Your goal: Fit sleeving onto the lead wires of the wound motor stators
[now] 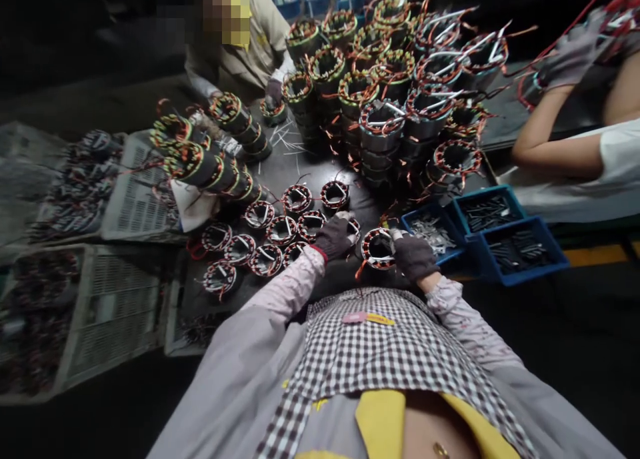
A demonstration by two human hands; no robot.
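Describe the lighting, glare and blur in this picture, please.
Head view: dim lighting, with the lower-right floor nearly black; a soft sheen on the dark table; contents of the lower-left crate blurry; the wound ring at the right hand comparatively distinct.

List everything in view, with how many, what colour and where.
Small rings: about a dozen, red and white, front of table
Stacks: many, dark with orange wires, back of table
Strips: many, white, mid-table
Table: one, dark, centre
Bins: three, blue, right of the small rings
Bin pieces: many, pale or dark, inside bins
Back bins: several, blue, top
Crates: at least three, pale grey, left
Co-workers: two, brown and white clothes, rear and right
Apron: one, black-and-white check, on wearer
Sleeves: two, pale patterned, forearms
Left hand: one, dark glove, at a small ring
Right hand: one, dark glove, at another
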